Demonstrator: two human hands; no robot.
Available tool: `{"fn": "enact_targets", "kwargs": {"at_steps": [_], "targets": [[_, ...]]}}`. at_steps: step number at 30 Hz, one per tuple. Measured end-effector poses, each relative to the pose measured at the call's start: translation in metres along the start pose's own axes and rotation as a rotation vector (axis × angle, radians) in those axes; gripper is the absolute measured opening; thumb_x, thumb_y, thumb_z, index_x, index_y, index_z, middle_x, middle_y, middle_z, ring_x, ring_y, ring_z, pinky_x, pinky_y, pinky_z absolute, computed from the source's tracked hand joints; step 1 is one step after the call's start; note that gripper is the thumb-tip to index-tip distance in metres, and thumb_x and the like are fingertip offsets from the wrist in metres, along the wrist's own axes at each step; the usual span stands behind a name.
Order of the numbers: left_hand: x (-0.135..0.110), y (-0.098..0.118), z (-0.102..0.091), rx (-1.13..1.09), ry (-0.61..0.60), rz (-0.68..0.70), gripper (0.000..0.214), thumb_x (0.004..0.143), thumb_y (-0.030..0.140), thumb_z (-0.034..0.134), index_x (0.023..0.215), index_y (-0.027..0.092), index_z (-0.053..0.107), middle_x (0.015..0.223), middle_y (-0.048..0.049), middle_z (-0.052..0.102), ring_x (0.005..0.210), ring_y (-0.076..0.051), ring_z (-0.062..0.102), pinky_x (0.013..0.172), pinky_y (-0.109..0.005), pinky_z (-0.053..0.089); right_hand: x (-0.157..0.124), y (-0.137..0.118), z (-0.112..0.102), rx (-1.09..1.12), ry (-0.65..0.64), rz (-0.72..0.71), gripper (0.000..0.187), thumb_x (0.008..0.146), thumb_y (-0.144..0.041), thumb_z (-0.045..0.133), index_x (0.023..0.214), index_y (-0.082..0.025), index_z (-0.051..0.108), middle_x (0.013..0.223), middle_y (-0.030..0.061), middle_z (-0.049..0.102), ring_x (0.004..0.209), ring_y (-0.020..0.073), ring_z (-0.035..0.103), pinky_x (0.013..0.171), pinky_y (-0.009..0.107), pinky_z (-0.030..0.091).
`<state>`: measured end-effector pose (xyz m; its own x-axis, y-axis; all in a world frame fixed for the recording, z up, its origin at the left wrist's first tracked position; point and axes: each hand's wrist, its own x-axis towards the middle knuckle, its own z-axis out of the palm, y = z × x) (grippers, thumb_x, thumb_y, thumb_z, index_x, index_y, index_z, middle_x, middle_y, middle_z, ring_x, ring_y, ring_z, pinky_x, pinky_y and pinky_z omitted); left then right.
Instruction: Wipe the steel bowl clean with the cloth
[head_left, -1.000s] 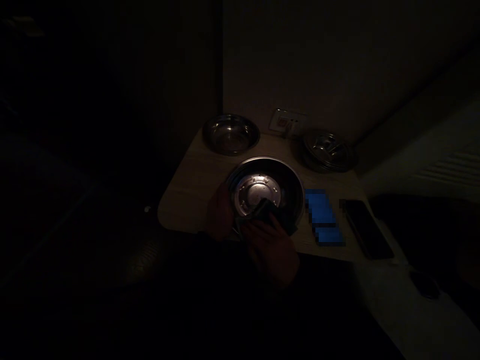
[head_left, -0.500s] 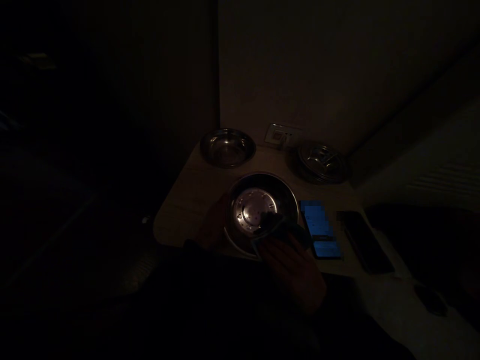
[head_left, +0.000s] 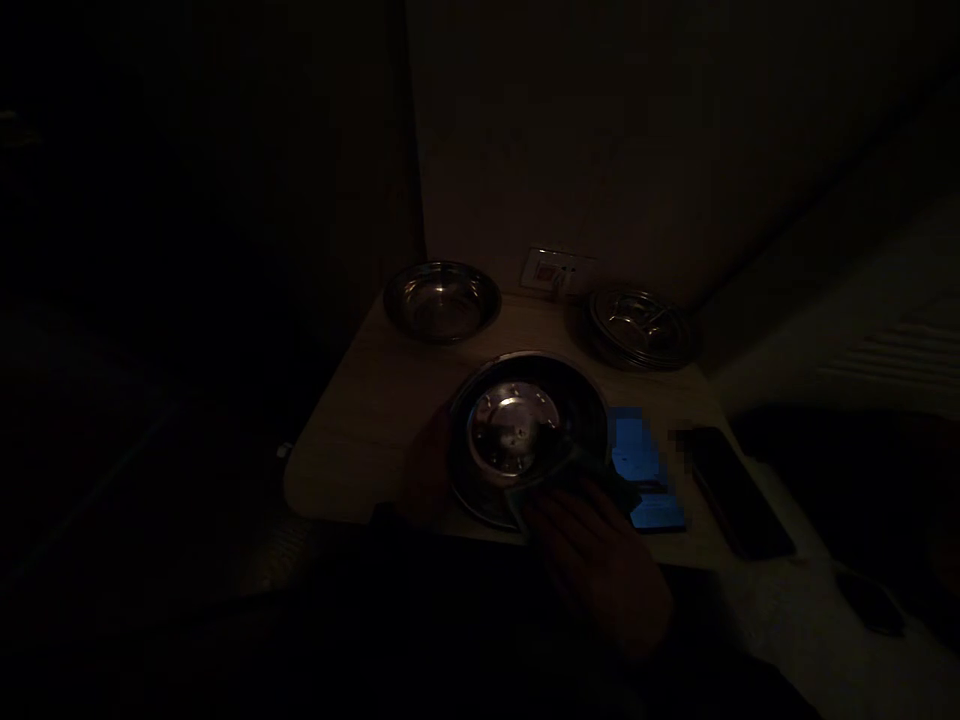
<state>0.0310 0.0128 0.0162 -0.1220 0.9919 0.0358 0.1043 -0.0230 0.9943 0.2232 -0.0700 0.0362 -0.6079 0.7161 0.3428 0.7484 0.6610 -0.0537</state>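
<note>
The room is very dark. A round, shiny steel bowl (head_left: 516,412) with bright reflections in its bottom sits near the front of a small wooden table. My left hand (head_left: 424,470) grips the bowl's left rim, its fingers mostly lost in shadow. Under the fingers of my right hand (head_left: 606,570) is a dark cloth (head_left: 559,482), pressed against the near right inside of the bowl. Part of the bowl's near right rim is hidden by the cloth and hand.
Another steel bowl (head_left: 442,305) stands at the table's back left. A stack of steel compartment plates (head_left: 643,328) is at the back right, by a wall socket (head_left: 556,272). A lit phone (head_left: 642,465) and a dark phone (head_left: 739,492) lie right of the bowl on the table (head_left: 349,430).
My right hand and the cloth have shifted slightly right and down, still against the bowl. The bowl has moved a little, and the whole view has shifted slightly.
</note>
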Motion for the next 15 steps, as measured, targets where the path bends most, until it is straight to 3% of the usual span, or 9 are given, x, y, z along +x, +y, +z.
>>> {"fn": "enact_targets", "kwargs": {"at_steps": [3,9,15], "targets": [[-0.002,0.0,-0.001,-0.018,-0.024,-0.044,0.054,0.093,0.051,0.025,0.117,0.021,0.062,0.116,-0.004,0.067,0.109,-0.022,0.06,0.097,-0.034,0.046,0.003,-0.003,-0.003,0.032,-0.026,0.057,0.032,0.089,-0.017,0.049,0.118,-0.019,0.06,0.116,0.0052,0.067,0.107,0.0225,0.059,0.102,0.047,0.036],[-0.006,0.004,0.0,0.036,0.051,-0.181,0.058,0.093,0.051,0.022,0.104,0.016,0.067,0.101,-0.0081,0.071,0.096,-0.023,0.065,0.087,-0.037,0.051,0.028,-0.016,-0.001,0.123,-0.142,0.163,0.033,0.083,-0.018,0.054,0.115,-0.019,0.062,0.115,0.004,0.067,0.103,0.0253,0.058,0.091,0.045,0.041],[-0.003,0.0,-0.002,0.13,0.032,-0.101,0.049,0.092,0.048,0.026,0.098,0.02,0.067,0.094,-0.0064,0.072,0.09,-0.023,0.066,0.083,-0.035,0.052,0.059,-0.026,0.001,0.152,-0.272,0.189,0.035,0.086,-0.019,0.05,0.12,-0.017,0.057,0.123,0.0052,0.063,0.109,0.0269,0.053,0.086,0.045,0.043]]}}
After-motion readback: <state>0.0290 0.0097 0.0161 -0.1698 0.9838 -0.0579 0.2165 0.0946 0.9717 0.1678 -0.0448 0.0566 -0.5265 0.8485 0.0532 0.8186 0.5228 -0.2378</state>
